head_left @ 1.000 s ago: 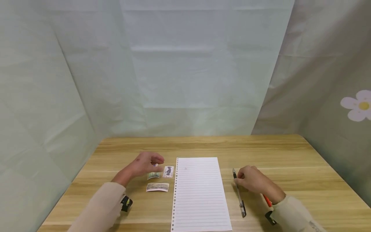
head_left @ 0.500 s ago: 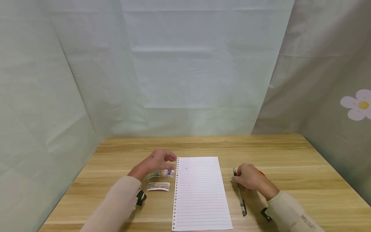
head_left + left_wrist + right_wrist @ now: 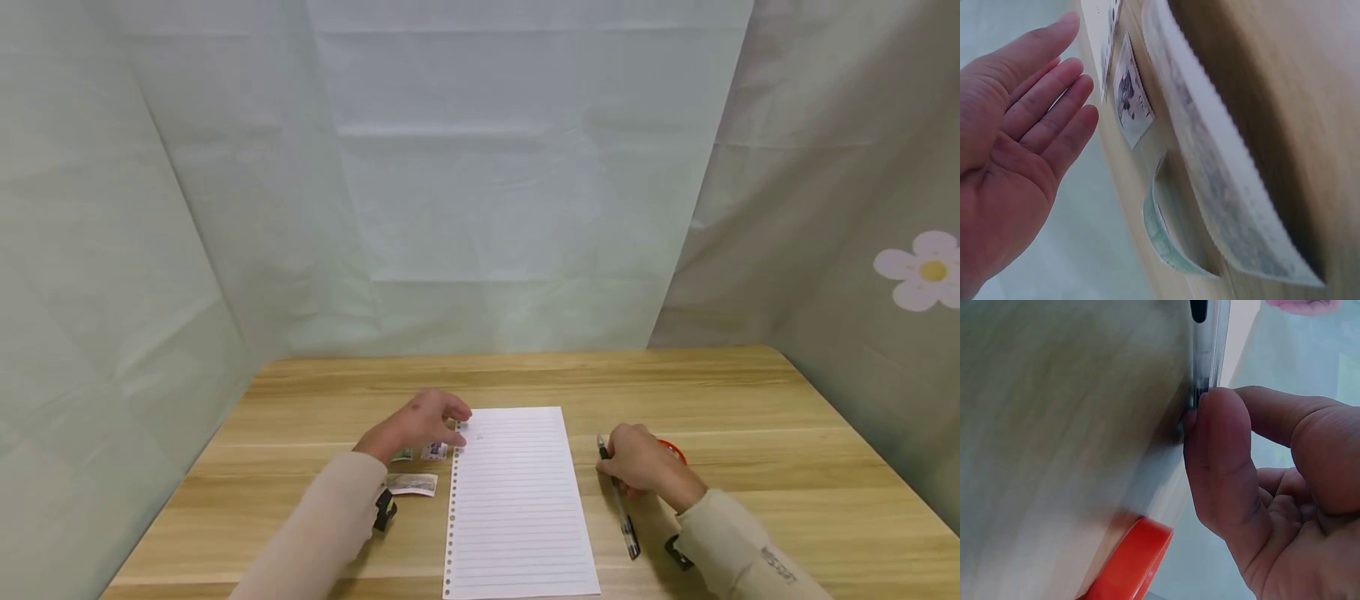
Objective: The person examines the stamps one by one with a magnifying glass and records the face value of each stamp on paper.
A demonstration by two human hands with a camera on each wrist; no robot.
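A lined loose-leaf sheet [image 3: 517, 500] lies on the wooden table [image 3: 750, 417]. My left hand [image 3: 456, 425] hovers over three stamps at the sheet's top-left corner, palm down, fingers straight [image 3: 1054, 87], holding nothing. The stamps are a figure stamp [image 3: 434, 451] [image 3: 1129, 100], a curled green stamp [image 3: 402, 455] [image 3: 1163, 240] and a long landscape stamp [image 3: 412, 484] [image 3: 1235, 200]. A black pen [image 3: 621, 508] [image 3: 1209, 337] lies right of the sheet. My right hand [image 3: 609, 465] curls over its upper end, and its fingertips [image 3: 1213, 419] pinch the barrel.
A red ring-shaped object [image 3: 670, 449] [image 3: 1129, 565] lies on the table just behind my right hand. Pale fabric walls close in the table at the back and on both sides. A white flower print [image 3: 918, 271] is on the right wall.
My left hand has slid right across the stamps to the sheet's top-left corner. The right hand has shifted slightly left on the pen, uncovering the red object behind it.
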